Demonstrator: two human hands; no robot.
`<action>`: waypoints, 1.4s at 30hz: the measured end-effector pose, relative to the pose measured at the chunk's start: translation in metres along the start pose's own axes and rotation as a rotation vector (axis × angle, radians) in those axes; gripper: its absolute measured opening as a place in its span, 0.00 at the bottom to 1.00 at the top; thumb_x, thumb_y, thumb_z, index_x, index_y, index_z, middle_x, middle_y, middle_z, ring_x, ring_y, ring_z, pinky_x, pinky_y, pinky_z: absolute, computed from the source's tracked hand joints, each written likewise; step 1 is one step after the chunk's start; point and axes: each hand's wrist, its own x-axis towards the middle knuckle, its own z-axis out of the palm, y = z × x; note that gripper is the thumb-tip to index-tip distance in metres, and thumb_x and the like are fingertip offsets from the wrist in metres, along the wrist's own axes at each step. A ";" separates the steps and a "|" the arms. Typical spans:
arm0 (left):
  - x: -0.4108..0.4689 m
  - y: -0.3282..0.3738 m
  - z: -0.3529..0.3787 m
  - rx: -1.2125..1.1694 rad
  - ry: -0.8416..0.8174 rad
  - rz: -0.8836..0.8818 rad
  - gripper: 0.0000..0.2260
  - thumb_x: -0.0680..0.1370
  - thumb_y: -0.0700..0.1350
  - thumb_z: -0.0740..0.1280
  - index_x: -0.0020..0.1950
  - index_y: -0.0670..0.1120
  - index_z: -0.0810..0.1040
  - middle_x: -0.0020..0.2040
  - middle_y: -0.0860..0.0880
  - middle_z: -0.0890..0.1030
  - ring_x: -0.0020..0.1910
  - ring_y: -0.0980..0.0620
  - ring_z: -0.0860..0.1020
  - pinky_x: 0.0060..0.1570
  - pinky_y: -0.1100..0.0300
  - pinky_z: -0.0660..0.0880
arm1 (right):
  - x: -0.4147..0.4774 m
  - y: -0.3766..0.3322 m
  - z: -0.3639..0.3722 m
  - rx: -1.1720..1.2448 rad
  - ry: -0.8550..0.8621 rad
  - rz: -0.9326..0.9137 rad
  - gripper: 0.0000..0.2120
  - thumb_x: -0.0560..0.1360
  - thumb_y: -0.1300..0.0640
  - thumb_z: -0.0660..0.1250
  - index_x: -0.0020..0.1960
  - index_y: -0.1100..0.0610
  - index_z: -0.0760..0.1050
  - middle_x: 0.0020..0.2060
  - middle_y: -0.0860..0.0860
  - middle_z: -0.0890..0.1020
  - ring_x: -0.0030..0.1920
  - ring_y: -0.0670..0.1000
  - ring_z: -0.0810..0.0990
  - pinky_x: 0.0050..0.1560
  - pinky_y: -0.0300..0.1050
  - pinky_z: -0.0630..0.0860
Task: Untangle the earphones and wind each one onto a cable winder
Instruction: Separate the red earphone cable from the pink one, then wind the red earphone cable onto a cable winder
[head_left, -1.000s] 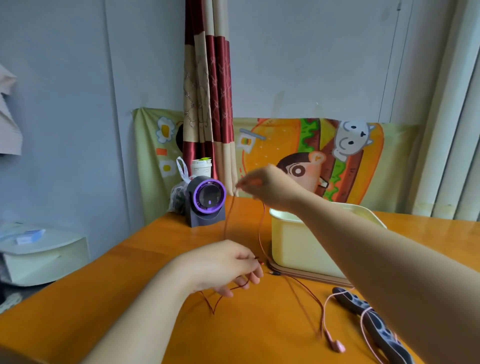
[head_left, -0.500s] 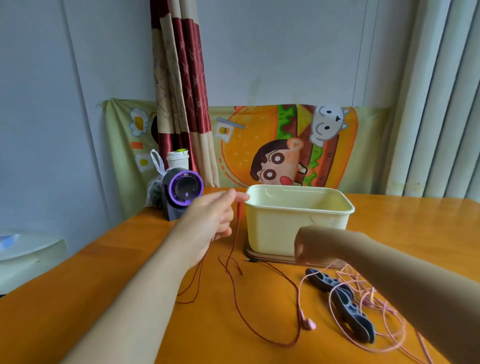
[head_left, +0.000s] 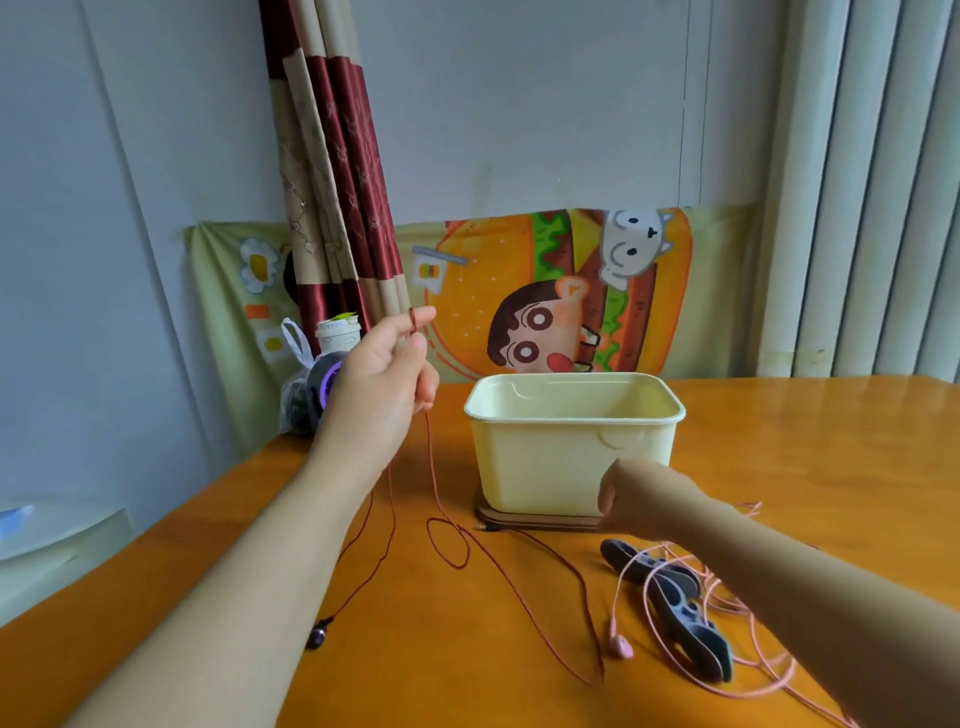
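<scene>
My left hand (head_left: 384, 374) has climbed since half a second ago and drawn more of the red earphone (head_left: 432, 470) off the table, while my right hand (head_left: 626, 499) has stayed low in front of the tub. Right now the red cord is hooked over the left forefinger, pinched there against the thumb, and hangs straight down from the hand. It makes a small loop on the wood, then trails near and right in a long sweep. Its plug (head_left: 485, 527) lies just beside the wooden board (head_left: 535, 521), and one dark earbud (head_left: 317, 635) rests on the near left of the table under my forearm. The right hand shows me only its back, so I cannot tell whether the fingers are curled on anything. Just near of it the pink earphone (head_left: 619, 646) lies in loose coils over and around the dark grey cable winders (head_left: 685, 618), bud on the wood to their left. The cream tub (head_left: 571, 452) sits on that board at mid-table. At the far left edge of the orange table (head_left: 805, 441), a purple-ringed fan (head_left: 326, 376), a plastic bag (head_left: 295, 400) and a white cup (head_left: 337, 332). Behind them are a red and beige curtain (head_left: 332, 182) and a cartoon burger cloth (head_left: 493, 291) on the wall.
</scene>
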 end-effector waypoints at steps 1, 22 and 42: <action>0.003 0.000 0.001 0.032 0.008 0.017 0.12 0.84 0.41 0.55 0.62 0.55 0.72 0.24 0.57 0.71 0.27 0.60 0.69 0.34 0.65 0.69 | -0.003 0.001 0.000 -0.033 -0.039 0.006 0.14 0.71 0.50 0.72 0.54 0.55 0.79 0.48 0.50 0.81 0.48 0.50 0.80 0.50 0.43 0.80; 0.009 -0.008 0.013 -0.081 -0.124 -0.264 0.12 0.83 0.42 0.59 0.64 0.47 0.76 0.30 0.53 0.79 0.25 0.59 0.70 0.47 0.53 0.74 | -0.024 -0.003 -0.028 0.904 0.335 -0.217 0.09 0.72 0.54 0.72 0.48 0.57 0.77 0.43 0.50 0.83 0.46 0.48 0.81 0.49 0.42 0.79; 0.000 -0.067 0.043 -0.436 -0.348 -0.247 0.11 0.78 0.51 0.65 0.49 0.45 0.82 0.30 0.50 0.74 0.26 0.58 0.66 0.25 0.66 0.58 | 0.011 -0.073 -0.039 1.476 0.045 -0.348 0.31 0.72 0.34 0.57 0.61 0.58 0.73 0.44 0.51 0.80 0.46 0.46 0.80 0.55 0.47 0.74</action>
